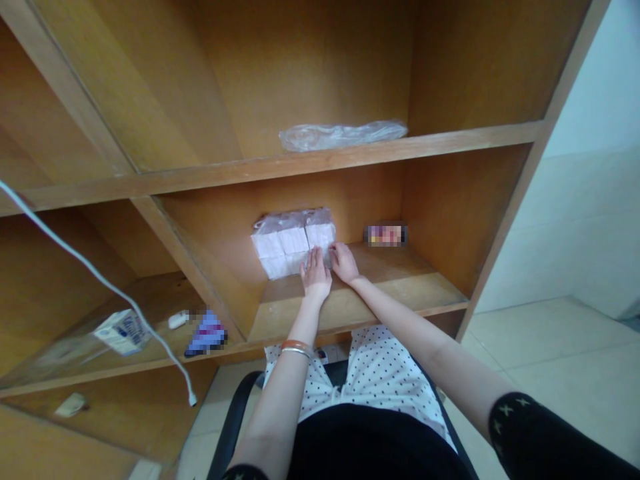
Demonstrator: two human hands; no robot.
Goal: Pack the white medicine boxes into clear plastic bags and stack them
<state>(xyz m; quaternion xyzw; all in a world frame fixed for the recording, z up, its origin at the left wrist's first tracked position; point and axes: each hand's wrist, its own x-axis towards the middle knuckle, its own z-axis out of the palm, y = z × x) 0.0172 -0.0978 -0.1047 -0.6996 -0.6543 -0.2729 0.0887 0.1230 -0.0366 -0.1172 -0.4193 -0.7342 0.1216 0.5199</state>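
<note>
Several plastic-wrapped white packs (283, 241), which look like paper tissues, stand in a stacked block on the lower shelf, against the back of the compartment. My left hand (316, 275) lies against the front of the block at its lower right, fingers stretched out. At the block's right edge is my right hand (344, 263), with its fingers bent in and the fingertips on the edge. What lies under those fingertips is partly hidden. Clear film covers the top of the block.
A crumpled clear plastic bag (345, 135) lies on the shelf above. To the right is a small blurred packet (386, 235). The left compartment holds a white-and-blue box (123, 331) and a purple packet (207, 333). A white cable (95, 273) hangs in front.
</note>
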